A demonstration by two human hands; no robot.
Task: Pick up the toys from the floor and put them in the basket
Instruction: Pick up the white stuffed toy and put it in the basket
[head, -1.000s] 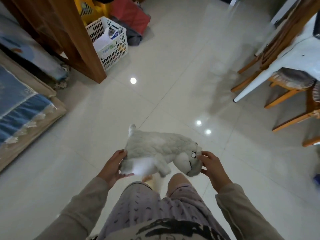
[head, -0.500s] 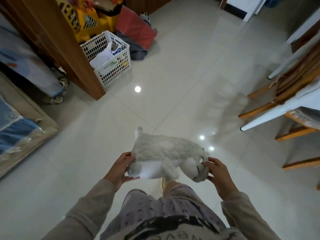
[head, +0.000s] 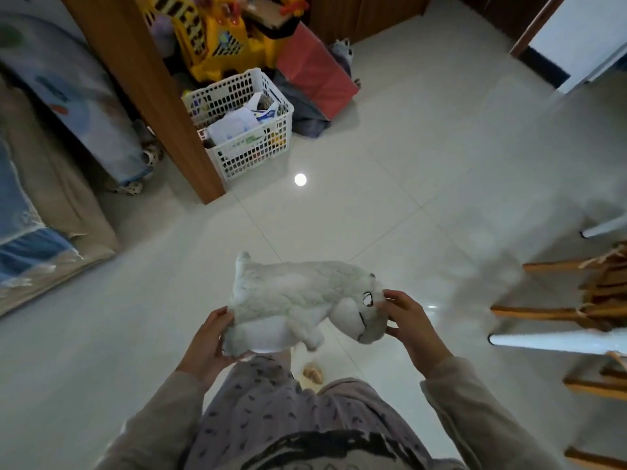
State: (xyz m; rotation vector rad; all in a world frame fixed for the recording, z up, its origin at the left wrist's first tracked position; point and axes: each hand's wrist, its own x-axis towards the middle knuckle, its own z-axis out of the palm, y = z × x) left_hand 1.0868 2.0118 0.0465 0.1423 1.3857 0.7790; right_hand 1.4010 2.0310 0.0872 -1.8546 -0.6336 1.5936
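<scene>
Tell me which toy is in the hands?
The fluffy white plush animal, held by both hands; the yellow plastic toy truck sits behind the white basket.

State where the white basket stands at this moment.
In the head view, the white basket stands on the floor, upper centre-left, against the wooden post, in front of the yellow toy truck.

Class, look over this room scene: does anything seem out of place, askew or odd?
Only one thing stands out: a small tan object lies loose on the floor tiles near the person's legs. It is too small to identify. The plush toy is held between both hands, and the white basket stands upright.
</scene>
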